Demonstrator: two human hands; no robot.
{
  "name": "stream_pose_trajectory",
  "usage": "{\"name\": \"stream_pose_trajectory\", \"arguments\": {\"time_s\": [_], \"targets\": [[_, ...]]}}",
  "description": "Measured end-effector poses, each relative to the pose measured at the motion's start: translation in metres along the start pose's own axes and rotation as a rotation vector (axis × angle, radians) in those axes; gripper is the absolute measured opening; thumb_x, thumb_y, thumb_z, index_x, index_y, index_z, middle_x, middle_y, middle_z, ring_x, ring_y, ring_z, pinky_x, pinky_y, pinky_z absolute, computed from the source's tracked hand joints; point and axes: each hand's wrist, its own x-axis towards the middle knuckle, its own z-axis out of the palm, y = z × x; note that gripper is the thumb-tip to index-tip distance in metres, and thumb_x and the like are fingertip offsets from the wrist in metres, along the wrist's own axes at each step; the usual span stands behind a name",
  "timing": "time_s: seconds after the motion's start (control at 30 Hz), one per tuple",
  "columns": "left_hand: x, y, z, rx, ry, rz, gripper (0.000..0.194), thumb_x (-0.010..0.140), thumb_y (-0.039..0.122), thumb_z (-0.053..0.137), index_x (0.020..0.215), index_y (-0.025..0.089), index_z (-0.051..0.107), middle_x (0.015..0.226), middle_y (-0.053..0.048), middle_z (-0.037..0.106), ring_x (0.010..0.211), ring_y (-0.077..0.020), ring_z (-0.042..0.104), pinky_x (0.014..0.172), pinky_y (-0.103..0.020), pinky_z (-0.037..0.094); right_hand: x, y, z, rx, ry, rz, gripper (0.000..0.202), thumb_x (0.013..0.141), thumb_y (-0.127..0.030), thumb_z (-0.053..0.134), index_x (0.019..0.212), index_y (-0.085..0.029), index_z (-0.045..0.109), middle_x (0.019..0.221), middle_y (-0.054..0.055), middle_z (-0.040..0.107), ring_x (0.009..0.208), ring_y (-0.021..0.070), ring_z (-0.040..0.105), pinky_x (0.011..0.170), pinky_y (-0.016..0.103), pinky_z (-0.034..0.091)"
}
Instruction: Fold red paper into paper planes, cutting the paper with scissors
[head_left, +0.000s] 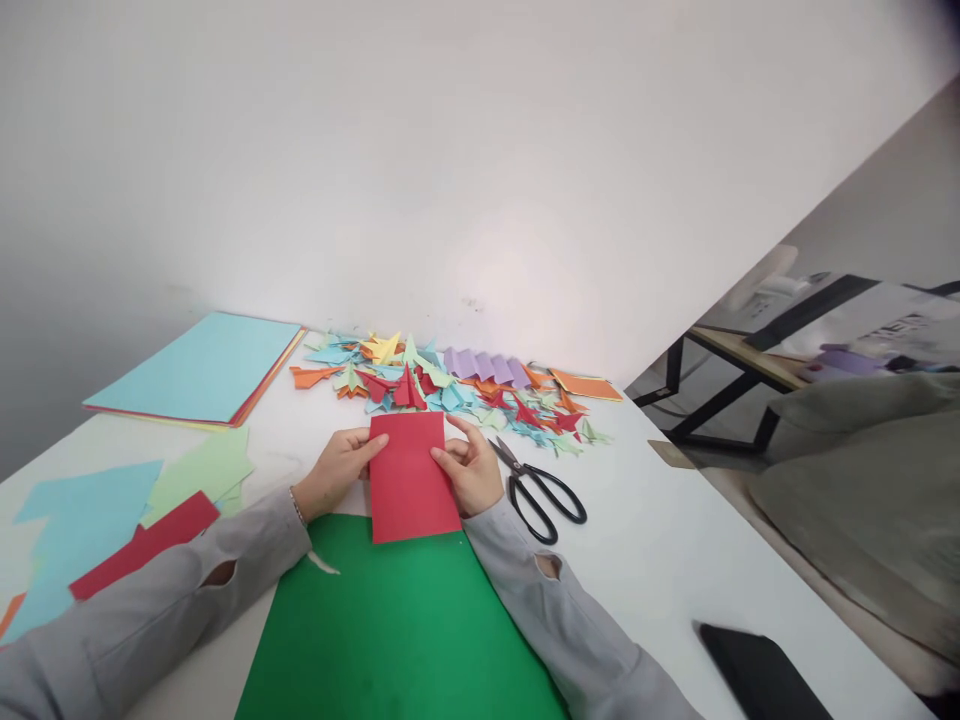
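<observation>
A rectangle of red paper is held up between both hands, above the far end of a green mat. My left hand pinches its left edge, thumb on the front face. On the opposite edge, my right hand grips the sheet with the thumb in front and the index finger raised near the top corner. Fingers behind the paper are partly hidden. Black-handled scissors lie just right of my right hand, blades partly spread. Beyond the paper lies a heap of small folded paper planes in several colours.
At the back left lies a stack of coloured sheets, light blue on top. Paper offcuts spread over the left side of the white table. Orange paper lies at the back right, a black phone-like object front right. A wall stands behind.
</observation>
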Motion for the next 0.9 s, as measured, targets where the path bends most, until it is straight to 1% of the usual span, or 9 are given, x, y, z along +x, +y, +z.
{"name": "stream_pose_trajectory", "arguments": {"time_s": [0.07, 0.13, 0.2, 0.3, 0.37, 0.5, 0.6, 0.67, 0.9], "targets": [[0.002, -0.002, -0.003, -0.054, 0.003, -0.025, 0.039, 0.07, 0.047, 0.067, 0.086, 0.011, 0.068, 0.076, -0.008, 0.071, 0.066, -0.0196, 0.065, 0.06, -0.031, 0.051, 0.001, -0.002, -0.001, 0.02, 0.031, 0.031, 0.057, 0.054, -0.032, 0.078, 0.104, -0.02, 0.054, 0.054, -0.006, 0.061, 0.046, 0.0121, 0.056, 0.047, 0.024, 0.046], [0.004, -0.002, -0.004, -0.106, 0.002, -0.019, 0.036, 0.071, 0.045, 0.067, 0.085, 0.012, 0.068, 0.078, -0.007, 0.071, 0.067, -0.0187, 0.065, 0.061, -0.03, 0.051, 0.001, -0.003, -0.004, 0.024, 0.022, 0.071, 0.045, 0.056, -0.035, 0.078, 0.094, -0.017, 0.059, 0.049, -0.005, 0.061, 0.043, 0.0113, 0.055, 0.045, 0.024, 0.044], [0.005, -0.001, -0.004, -0.131, 0.017, -0.002, 0.035, 0.072, 0.044, 0.066, 0.086, 0.012, 0.068, 0.083, -0.008, 0.072, 0.07, -0.0189, 0.065, 0.062, -0.03, 0.051, 0.0, -0.005, -0.006, 0.024, -0.032, 0.106, 0.04, 0.057, -0.035, 0.078, 0.089, -0.017, 0.062, 0.051, -0.003, 0.063, 0.045, 0.0125, 0.057, 0.047, 0.025, 0.047], [0.007, -0.001, -0.005, -0.162, 0.093, 0.03, 0.036, 0.072, 0.043, 0.066, 0.091, 0.013, 0.067, 0.086, -0.008, 0.072, 0.074, -0.0203, 0.066, 0.063, -0.031, 0.052, -0.001, -0.006, -0.01, -0.003, -0.16, 0.148, 0.04, 0.051, -0.03, 0.082, 0.085, -0.018, 0.065, 0.061, -0.001, 0.069, 0.054, 0.0155, 0.064, 0.055, 0.029, 0.052], [0.008, -0.001, -0.007, -0.191, 0.142, 0.055, 0.035, 0.072, 0.04, 0.067, 0.093, 0.012, 0.067, 0.085, -0.008, 0.072, 0.074, -0.0206, 0.067, 0.063, -0.032, 0.053, 0.0, -0.006, -0.013, -0.028, -0.188, 0.146, 0.037, 0.048, -0.028, 0.083, 0.08, -0.019, 0.067, 0.065, 0.0, 0.071, 0.057, 0.0157, 0.065, 0.058, 0.03, 0.053], [0.01, -0.001, -0.012, -0.212, 0.153, 0.07, 0.03, 0.07, 0.032, 0.07, 0.092, 0.011, 0.066, 0.081, -0.008, 0.072, 0.068, -0.0195, 0.067, 0.062, -0.034, 0.055, 0.005, -0.003, -0.018, 0.03, -0.031, 0.073, 0.028, 0.052, -0.03, 0.082, 0.073, -0.019, 0.068, 0.063, 0.0, 0.071, 0.055, 0.0144, 0.064, 0.057, 0.028, 0.053], [0.009, 0.001, -0.012, -0.192, 0.125, 0.057, 0.026, 0.072, 0.032, 0.067, 0.084, 0.009, 0.065, 0.075, -0.009, 0.071, 0.06, -0.0181, 0.066, 0.056, -0.032, 0.054, 0.008, -0.001, -0.019, 0.104, 0.062, 0.068, 0.027, 0.049, -0.03, 0.084, 0.067, -0.019, 0.067, 0.058, -0.001, 0.069, 0.05, 0.0131, 0.062, 0.052, 0.025, 0.051], [0.008, 0.004, -0.01, -0.198, 0.105, 0.046, 0.025, 0.075, 0.034, 0.064, 0.079, 0.009, 0.064, 0.071, -0.009, 0.07, 0.057, -0.0175, 0.065, 0.053, -0.03, 0.054, 0.008, -0.001, -0.019, 0.115, 0.089, 0.065, 0.028, 0.047, -0.029, 0.085, 0.065, -0.019, 0.066, 0.055, -0.001, 0.068, 0.048, 0.012, 0.061, 0.049, 0.024, 0.049], [0.005, 0.007, -0.008, -0.208, 0.092, 0.039, 0.027, 0.081, 0.036, 0.056, 0.08, 0.01, 0.062, 0.07, -0.009, 0.07, 0.056, -0.0166, 0.064, 0.052, -0.029, 0.053, 0.008, -0.001, -0.018, 0.096, 0.109, 0.052, 0.028, 0.047, -0.029, 0.084, 0.065, -0.018, 0.065, 0.056, -0.001, 0.068, 0.048, 0.013, 0.061, 0.05, 0.026, 0.05]]}}
